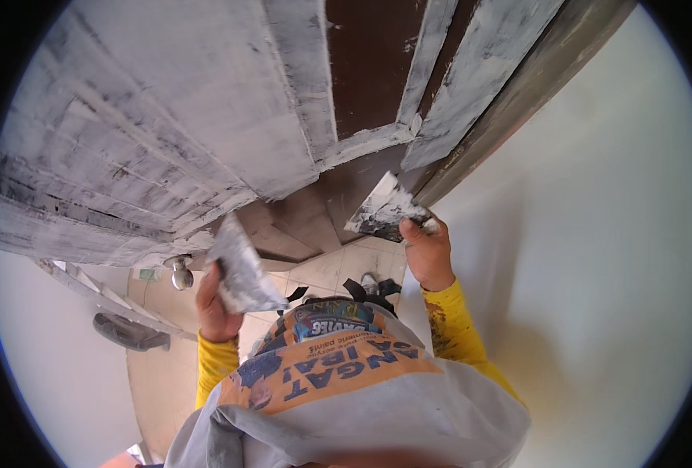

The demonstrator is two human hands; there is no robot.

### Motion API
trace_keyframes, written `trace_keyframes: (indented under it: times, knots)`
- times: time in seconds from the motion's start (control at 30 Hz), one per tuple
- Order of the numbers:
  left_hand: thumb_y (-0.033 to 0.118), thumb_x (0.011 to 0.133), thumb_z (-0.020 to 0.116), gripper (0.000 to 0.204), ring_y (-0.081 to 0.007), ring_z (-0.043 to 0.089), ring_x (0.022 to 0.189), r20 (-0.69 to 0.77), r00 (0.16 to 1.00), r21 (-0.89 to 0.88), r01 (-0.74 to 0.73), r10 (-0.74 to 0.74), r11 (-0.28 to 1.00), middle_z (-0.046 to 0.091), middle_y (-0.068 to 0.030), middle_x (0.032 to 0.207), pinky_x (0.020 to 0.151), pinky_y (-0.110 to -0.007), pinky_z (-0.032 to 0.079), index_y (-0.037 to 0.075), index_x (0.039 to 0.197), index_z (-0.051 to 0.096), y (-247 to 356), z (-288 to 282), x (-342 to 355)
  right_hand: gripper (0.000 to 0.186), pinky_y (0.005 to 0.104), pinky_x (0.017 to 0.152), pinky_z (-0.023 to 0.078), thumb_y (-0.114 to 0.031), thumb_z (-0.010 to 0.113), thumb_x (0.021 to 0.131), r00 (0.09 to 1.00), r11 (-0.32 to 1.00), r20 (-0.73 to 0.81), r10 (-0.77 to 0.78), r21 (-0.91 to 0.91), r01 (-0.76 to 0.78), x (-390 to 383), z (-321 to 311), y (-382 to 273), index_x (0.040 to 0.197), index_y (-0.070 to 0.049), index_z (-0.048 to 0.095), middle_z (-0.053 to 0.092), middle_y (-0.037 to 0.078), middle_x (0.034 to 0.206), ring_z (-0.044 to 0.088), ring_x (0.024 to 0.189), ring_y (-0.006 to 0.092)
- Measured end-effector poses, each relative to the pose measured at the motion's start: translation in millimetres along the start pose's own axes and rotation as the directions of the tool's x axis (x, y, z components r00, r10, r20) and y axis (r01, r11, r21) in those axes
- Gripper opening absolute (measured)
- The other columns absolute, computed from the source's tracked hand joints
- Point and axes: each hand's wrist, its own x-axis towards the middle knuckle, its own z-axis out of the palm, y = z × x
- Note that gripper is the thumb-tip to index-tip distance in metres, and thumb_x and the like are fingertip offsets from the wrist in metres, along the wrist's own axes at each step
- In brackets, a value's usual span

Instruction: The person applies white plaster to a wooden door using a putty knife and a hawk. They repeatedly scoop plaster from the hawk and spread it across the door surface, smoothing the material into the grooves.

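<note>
My left hand is closed on the edge of a flat putty spreader, whose broad grey face is smeared with whitish putty. In my right hand a second spreader, a putty knife, is pinched under the thumb; white putty lies on its blade, with dark patches near the grip. Both tools are apart from each other, held in front of a paneled door coated in streaky white putty. One recessed panel on it is dark brown. The putty knife's tip is close to the door's lower part; contact cannot be judged.
A round metal doorknob sticks out near my left hand. A brown door frame borders a pale wall on the right. Beyond the door's edge, a dark grey object sits on the tiled floor side.
</note>
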Motion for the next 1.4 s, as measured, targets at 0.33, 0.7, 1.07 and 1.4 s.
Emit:
trace_keyframes:
  times: [0.33,0.7,1.07,1.4]
  knots:
    - [0.022,0.106,0.053,0.035,-0.0272,0.069,0.115,0.477,0.734,-0.102,0.593,-0.483,0.799,0.068,-0.0132,0.128,0.105,-0.045,0.053,0.003,0.136,0.057,-9,92,49,0.044,0.0405,0.093,0.052,0.013,0.072,0.079,0.683,0.287,0.469,-0.560,-0.663,0.691,-58,84,-86,0.119,-0.005,0.072,0.072,0.015,0.117,0.067,0.105,0.0339]
    - [0.020,0.107,0.052,0.032,-0.0261,0.070,0.110,0.472,0.727,-0.067,0.594,-0.499,0.801,0.070,-0.0160,0.123,0.097,-0.045,0.058,-0.001,0.131,0.059,-14,85,25,0.053,0.0457,0.106,0.047,0.012,0.065,0.078,0.739,-0.198,0.599,-0.309,-0.801,0.566,-110,97,-73,0.123,-0.016,0.072,0.061,0.011,0.134,0.057,0.119,0.0365]
    - [0.025,0.107,0.059,0.037,-0.0094,0.059,0.099,0.538,0.687,0.165,-0.654,0.489,0.738,0.068,0.0009,0.117,0.091,-0.029,0.048,0.003,0.137,0.061,-13,93,-7,0.032,0.0453,0.104,0.050,-0.011,0.058,0.099,0.951,0.761,0.129,0.279,0.574,-0.302,-141,100,-79,0.128,-0.002,0.063,0.071,0.012,0.120,0.067,0.112,0.0286]
    - [-0.017,0.068,0.056,0.067,-0.0390,0.058,0.133,0.899,0.195,0.095,-0.961,0.391,0.259,0.064,-0.0192,0.137,0.114,-0.047,0.043,0.002,0.132,0.066,-25,82,-5,0.030,0.0420,0.102,0.053,-0.011,0.056,0.100,0.961,0.894,0.246,0.124,0.392,-0.216,-133,92,-73,0.127,0.001,0.062,0.068,0.018,0.123,0.068,0.112,0.0281]
